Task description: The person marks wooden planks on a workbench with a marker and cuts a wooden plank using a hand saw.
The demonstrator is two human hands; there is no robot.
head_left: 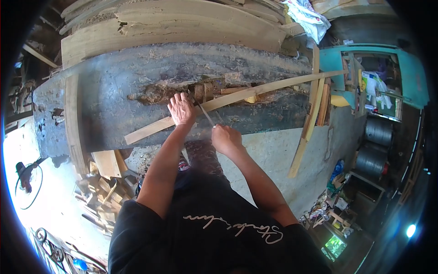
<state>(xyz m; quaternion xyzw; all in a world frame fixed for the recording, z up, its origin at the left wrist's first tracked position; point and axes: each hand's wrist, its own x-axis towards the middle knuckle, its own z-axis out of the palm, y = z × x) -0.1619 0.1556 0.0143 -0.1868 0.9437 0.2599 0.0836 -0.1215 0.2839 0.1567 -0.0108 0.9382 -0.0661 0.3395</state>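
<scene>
A large dark, worn slab of wood (123, 68) lies across the view, with a long rough hollow (157, 92) in its middle. My left hand (181, 110) rests at the hollow's lower edge, its fingers close together over the rim; whatever is under them is hidden. My right hand (226, 139) is closed round the handle end of a thin metal tool (205, 114), whose far end reaches up beside my left fingertips. Beneath the tool a long pale wood strip (273, 86) runs diagonally over the slab. Short wood pieces (204, 92) sit inside the hollow.
Pale planks (182, 25) are stacked behind the slab. A narrow board (73, 118) crosses its left end, and upright strips (306, 132) lean at its right. Offcuts (105, 196) lie in a heap at lower left. A teal cabinet (413, 75) stands at right.
</scene>
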